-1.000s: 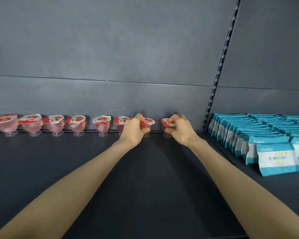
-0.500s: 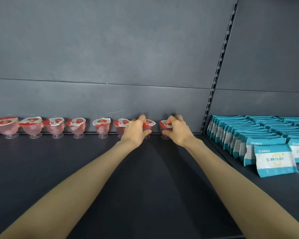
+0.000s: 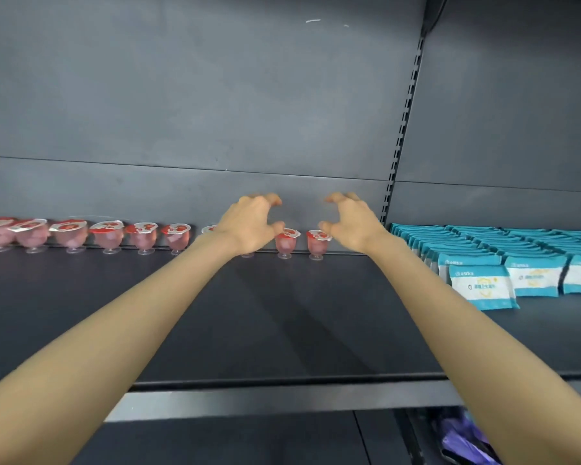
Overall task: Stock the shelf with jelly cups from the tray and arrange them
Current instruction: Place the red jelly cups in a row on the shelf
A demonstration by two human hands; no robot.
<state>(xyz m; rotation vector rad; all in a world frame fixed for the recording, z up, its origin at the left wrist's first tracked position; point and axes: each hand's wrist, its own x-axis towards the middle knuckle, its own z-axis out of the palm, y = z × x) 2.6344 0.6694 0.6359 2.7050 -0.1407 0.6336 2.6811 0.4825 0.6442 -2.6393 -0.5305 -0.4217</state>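
I see my left hand point(image 3: 249, 226) and right hand point(image 3: 353, 223) hovering with the fingers spread and loosely curled, gripping nothing. Pink clear-plastic jelly cups with red foil lids point(image 3: 287, 243) line the back edge of the dark metal shelf point(image 3: 282, 313), two just below my hands.

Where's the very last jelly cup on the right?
The last jelly cup stands at the back of the shelf in the head view, close by the right hand, a neighbour cup on its left.

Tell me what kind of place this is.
Probably a shop: a dark metal shelf with a slotted upright, a row of jelly cups at its back, and teal-and-white packets stacked alongside.
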